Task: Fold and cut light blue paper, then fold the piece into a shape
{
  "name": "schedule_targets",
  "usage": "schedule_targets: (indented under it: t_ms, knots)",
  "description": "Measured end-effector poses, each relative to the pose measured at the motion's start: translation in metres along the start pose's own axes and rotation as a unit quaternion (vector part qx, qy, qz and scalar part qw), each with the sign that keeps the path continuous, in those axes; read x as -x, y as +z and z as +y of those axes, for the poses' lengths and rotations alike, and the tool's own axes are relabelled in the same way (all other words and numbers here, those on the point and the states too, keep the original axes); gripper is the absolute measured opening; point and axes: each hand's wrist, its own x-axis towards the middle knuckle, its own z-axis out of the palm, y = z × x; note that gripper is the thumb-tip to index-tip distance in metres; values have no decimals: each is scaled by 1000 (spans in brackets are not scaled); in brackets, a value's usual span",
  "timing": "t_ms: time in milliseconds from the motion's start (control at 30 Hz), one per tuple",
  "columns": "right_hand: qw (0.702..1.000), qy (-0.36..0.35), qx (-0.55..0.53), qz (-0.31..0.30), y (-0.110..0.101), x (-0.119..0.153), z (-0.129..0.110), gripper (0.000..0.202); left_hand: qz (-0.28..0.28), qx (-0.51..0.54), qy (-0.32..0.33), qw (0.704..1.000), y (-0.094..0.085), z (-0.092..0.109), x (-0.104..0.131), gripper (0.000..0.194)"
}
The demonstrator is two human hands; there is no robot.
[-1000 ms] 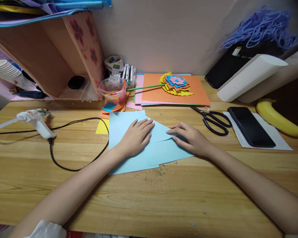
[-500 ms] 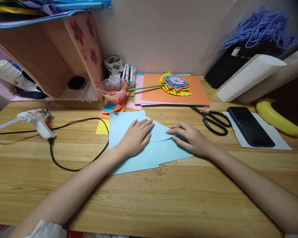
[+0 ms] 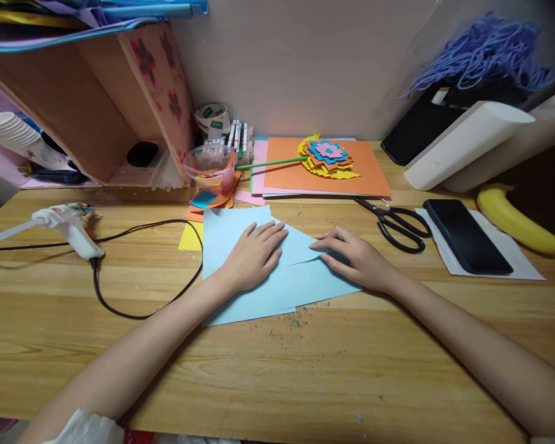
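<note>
Wood makes up the surface [image 3: 259, 376], and a plain wall [image 3: 314, 68] is behind it. Light blue paper [image 3: 245, 305] lies flat near the middle, with a part folded over. The left hand [image 3: 252, 259] is on top of it, palm down, and its fingers are open and a bit spread. The right hand [image 3: 361, 259] is at the right side of the paper. Its bent fingers touch the pointy end of the folded part, but you cannot tell if they pinch it.

Black scissors [image 3: 383, 213] lie just past the right hand. Next come a black phone [image 3: 469, 237] on a white sheet [image 3: 527, 265] and a yellow banana [image 3: 518, 219]. Behind the blue paper, a paper flower [image 3: 328, 153] with a green stem sits on orange paper [image 3: 374, 169]. A see-through bowl [image 3: 210, 179] has bright paper bits in it. Over on the left is a white glue gun [image 3: 71, 231] with a black cord [image 3: 104, 296].
</note>
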Motion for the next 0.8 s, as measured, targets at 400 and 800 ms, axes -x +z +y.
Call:
schedule_targets:
  t_ms: [400,800]
  knots:
    - [1000,6,-7,-10,0,1,1,28,1,-1,2,1000,1,-1,0,43]
    - [1000,8,-4,-4,1,1,2,27,2,-7,3,1000,2,-1,0,43]
